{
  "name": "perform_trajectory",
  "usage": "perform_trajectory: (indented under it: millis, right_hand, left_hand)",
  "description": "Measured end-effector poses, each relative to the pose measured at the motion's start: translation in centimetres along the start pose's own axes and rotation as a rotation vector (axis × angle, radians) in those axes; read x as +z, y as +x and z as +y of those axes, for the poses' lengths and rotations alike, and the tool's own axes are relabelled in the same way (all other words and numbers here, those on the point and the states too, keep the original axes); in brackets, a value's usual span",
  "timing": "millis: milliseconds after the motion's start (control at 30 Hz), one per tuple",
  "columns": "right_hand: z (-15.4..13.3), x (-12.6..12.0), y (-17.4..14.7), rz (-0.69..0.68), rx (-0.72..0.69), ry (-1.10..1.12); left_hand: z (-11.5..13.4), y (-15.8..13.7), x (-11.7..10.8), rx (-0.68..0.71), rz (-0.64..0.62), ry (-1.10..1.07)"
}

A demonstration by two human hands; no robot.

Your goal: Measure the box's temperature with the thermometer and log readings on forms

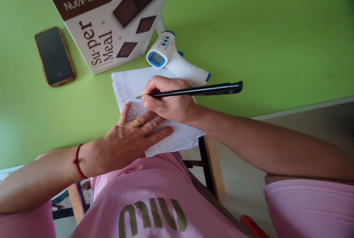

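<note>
A black pen (204, 89) is pinched in my right hand (170, 100), its tip at the paper beside rows of small handwriting. The white sheets of paper (143, 77) lie at the table's near edge, partly covered by my hands and hanging a little over it. Spread flat on the lower part of the paper is my left hand (135, 131), with a ring on one finger and a red cord at the wrist. A small round drawing shows between its thumb and fingers. Just beyond my right hand, a white and blue infrared thermometer (177, 59) rests against the paper's far edge.
Behind the paper stands a white and brown NutriMotion box (110, 20). A phone in a brown case (55, 56) lies left of it, screen dark. The green table (262, 39) ends close to my body, and chair parts (211, 168) show below.
</note>
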State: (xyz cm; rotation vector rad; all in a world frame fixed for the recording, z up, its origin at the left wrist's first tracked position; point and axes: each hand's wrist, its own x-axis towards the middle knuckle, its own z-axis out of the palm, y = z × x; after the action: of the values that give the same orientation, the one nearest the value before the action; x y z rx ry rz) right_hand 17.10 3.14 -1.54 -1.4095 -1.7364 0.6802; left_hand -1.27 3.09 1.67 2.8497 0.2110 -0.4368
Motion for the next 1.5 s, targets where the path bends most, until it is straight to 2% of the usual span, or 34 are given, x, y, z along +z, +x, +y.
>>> perform_trajectory:
  millis: [300,533,967,1333,1500]
  right_hand:
    - [0.06,0.13,0.05,0.016,-0.032,-0.011]
    - [0.1,0.31,0.08,0.017,-0.027,-0.013]
    - [0.12,0.41,0.05,-0.011,-0.037,-0.015]
    - [0.26,0.6,-0.1,0.032,-0.155,-0.012]
    - [0.29,0.6,-0.04,0.026,-0.149,0.002]
  left_hand:
    - [0.1,-0.06,-0.48,-0.009,-0.001,-0.023]
    - [0.06,0.08,-0.73,-0.007,-0.06,-0.029]
    - [-0.08,0.02,-0.54,-0.011,-0.009,-0.046]
    - [-0.27,0.21,-0.04,-0.025,-0.038,-0.07]
    - [-0.19,0.27,-0.06,-0.019,-0.043,-0.07]
